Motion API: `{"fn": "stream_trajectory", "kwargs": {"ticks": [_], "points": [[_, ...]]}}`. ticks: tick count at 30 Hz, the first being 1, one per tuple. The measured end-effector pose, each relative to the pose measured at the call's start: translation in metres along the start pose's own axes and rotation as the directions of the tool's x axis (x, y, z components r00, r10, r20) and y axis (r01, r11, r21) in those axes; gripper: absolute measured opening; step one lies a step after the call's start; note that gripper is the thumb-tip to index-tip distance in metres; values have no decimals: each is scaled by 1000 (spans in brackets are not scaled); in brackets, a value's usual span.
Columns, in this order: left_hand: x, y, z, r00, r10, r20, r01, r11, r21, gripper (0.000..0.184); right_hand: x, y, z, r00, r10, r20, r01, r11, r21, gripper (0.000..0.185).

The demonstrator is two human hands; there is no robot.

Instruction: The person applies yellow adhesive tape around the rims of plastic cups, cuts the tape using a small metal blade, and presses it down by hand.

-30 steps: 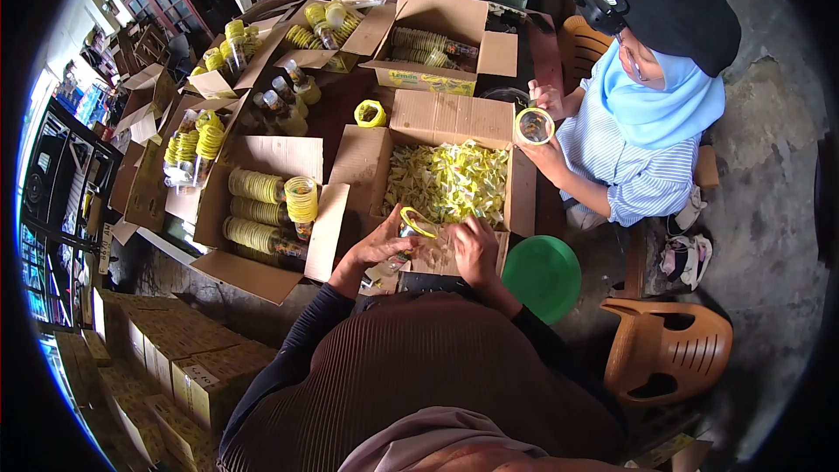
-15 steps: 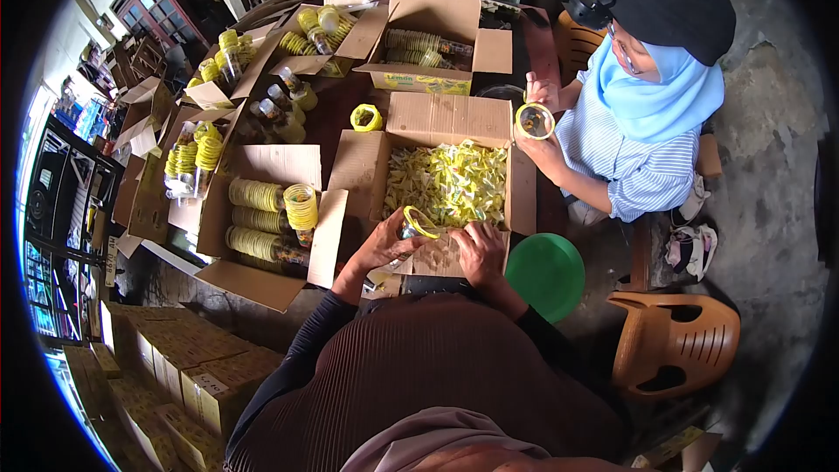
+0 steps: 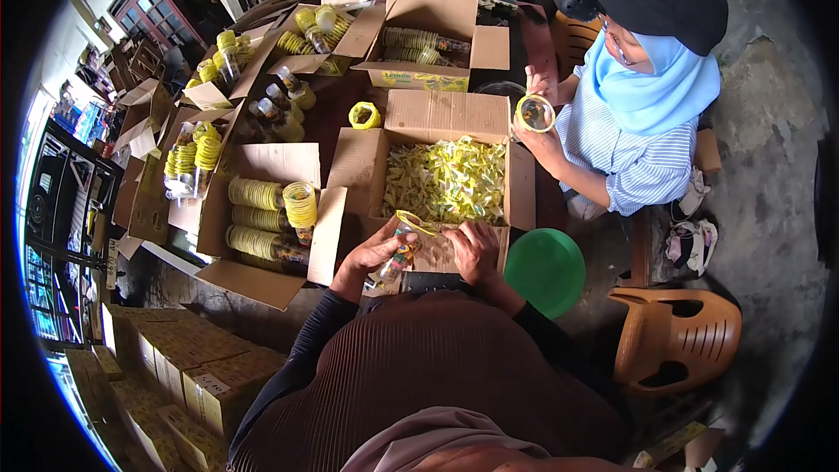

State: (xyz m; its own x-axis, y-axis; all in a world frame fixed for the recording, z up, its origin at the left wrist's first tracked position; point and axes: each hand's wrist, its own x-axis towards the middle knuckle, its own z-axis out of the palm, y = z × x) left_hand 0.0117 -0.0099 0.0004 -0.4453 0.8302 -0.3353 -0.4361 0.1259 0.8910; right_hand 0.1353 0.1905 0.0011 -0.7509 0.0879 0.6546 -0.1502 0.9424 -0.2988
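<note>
My left hand (image 3: 370, 255) is wrapped around a clear plastic cup (image 3: 405, 253) with a colourful print and a yellow rim. The cup is tilted, its rim turned up and to the right. At the right end of that rim, the fingers of my right hand (image 3: 474, 252) are pinched together; what is between them is too small to make out. Just beyond both hands stands an open cardboard box (image 3: 446, 107) filled with small yellow-and-white wrapped packets (image 3: 446, 179).
Open boxes of stacked yellow-rimmed cups (image 3: 255, 218) stand left and behind. One yellow-rimmed cup (image 3: 364, 115) stands beside the packet box. A co-worker (image 3: 629, 122) at right holds a similar cup (image 3: 534, 113). A green round lid or basin (image 3: 545, 273) and an orange chair (image 3: 677, 341) are at right.
The cup in my left hand has turned more upright, showing more of its printed side. My right hand stays near its rim, with fingers pinched.
</note>
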Motion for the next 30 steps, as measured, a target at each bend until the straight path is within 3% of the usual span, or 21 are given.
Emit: {"fn": "stream_trajectory", "kwargs": {"ticks": [1, 3, 6, 7, 8, 10, 12, 13, 14, 16, 18, 20, 22, 24, 26, 30], "points": [[1, 0, 0, 1000, 0, 0, 0, 1000, -1, 64, 2, 1, 0, 998, 44, 34, -46, 997, 65, 18], [3, 1, -2, 983, 179, 47, -184, 967, 177, 65, 2, 1, 2, 994, 85, 72, -94, 987, 129, 17], [4, -11, -5, 959, 265, 104, -274, 958, 87, 68, -7, -1, 4, 995, 81, 62, -86, 992, 87, 19], [3, -9, -8, 991, 101, 87, -109, 989, 99, 70, -7, -3, 3, 997, 64, 34, -66, 996, 56, 18], [1, -11, -11, 991, 100, 87, -109, 989, 99, 70, -7, -5, 1, 999, 46, 7, -46, 999, 24, 17], [5, -23, -20, 991, -50, 126, 68, 987, -143, 69, -3, -8, -1, 998, 64, 4, -64, 996, 53, 17], [10, -31, -17, 990, -21, 137, 53, 972, -228, 62, -1, -8, -1, 997, 80, -3, -80, 993, 83, 17], [7, -23, -1, 992, 81, 102, -59, 977, -203, 59, -2, -8, 0, 988, 152, 18, -153, 977, 150, 17], [3, -14, 9, 981, 182, 68, -167, 970, -176, 56, -2, -7, 2, 974, 223, 46, -227, 950, 216, 18], [0, -7, 11, 988, 148, 33, -144, 984, -107, 54, -3, -3, 4, 969, 243, 44, -247, 945, 216, 18], [8, -8, 7, 938, 332, 104, -346, 922, 175, 54, -4, -1, 3, 979, 196, 62, -204, 961, 184, 17], [11, -19, 2, 941, 320, 111, -335, 930, 155, 55, -6, -1, 2, 983, 172, 70, -181, 972, 150, 17], [10, -14, 10, 959, 284, 11, -279, 932, 230, 60, -5, -2, 1, 986, 148, 78, -157, 981, 115, 17], [11, -11, 16, 936, 352, -3, -336, 897, 288, 70, -1, -4, -1, 989, 138, 58, -145, 979, 144, 18], [13, -12, 18, 814, 581, -14, -431, 620, 656, 76, 1, -4, -4, 989, 135, 58, -143, 978, 153, 18], [6, 4, 28, 816, 574, -75, -327, 564, 759, 75, -1, -3, -7, 990, 128, 52, -135, 977, 165, 17]]}}
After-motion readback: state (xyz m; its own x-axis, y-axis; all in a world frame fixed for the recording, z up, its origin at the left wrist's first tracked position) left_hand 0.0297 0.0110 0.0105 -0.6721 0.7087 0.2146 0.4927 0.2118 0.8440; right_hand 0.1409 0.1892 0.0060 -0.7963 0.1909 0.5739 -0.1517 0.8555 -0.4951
